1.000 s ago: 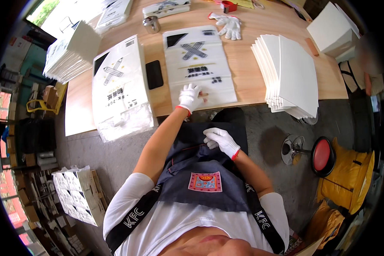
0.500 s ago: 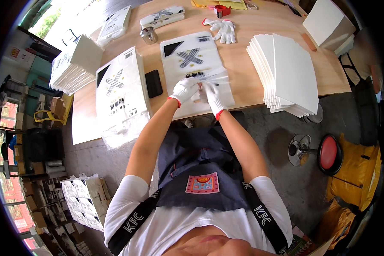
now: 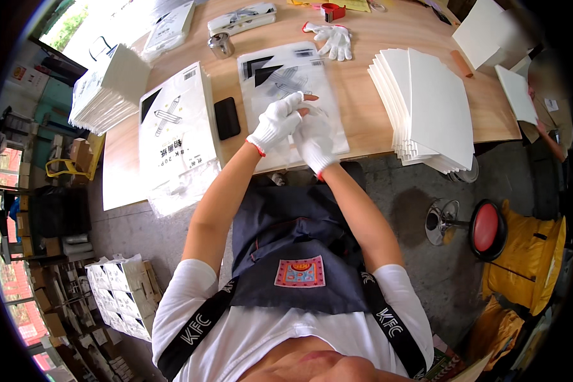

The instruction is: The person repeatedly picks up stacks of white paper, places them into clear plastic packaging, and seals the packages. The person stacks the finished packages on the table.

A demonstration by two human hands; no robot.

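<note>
Both my hands wear white knit gloves with red cuffs and meet over clear printed plastic bags [image 3: 261, 63] at the table's front. My left hand [image 3: 277, 121] is curled, with a bare thumb tip and fingertip close together. Whether film lies between them, I cannot make out. My right hand [image 3: 315, 140] is just beside it, its fingers smeared by motion and partly hidden. Two black corner triangles show on the bags, one offset from the other, and the pencil print looks doubled. A thick stack of printed packs [image 3: 178, 127] lies to the left, with a black phone [image 3: 226, 118] between.
At the right stands a fanned stack of white sheets [image 3: 436, 105]. A spare glove [image 3: 333, 41], a metal canister [image 3: 220, 46] and a red tape dispenser [image 3: 333, 11] lie farther back. At the right edge, a co-worker's hands hold a white board [image 3: 517, 94]. A red stool [image 3: 488, 230] stands behind.
My hands have moved slightly away from the table's front edge and closer together. The top bag has shifted, uncovering a second black corner. A white board now shows in the co-worker's hands.
</note>
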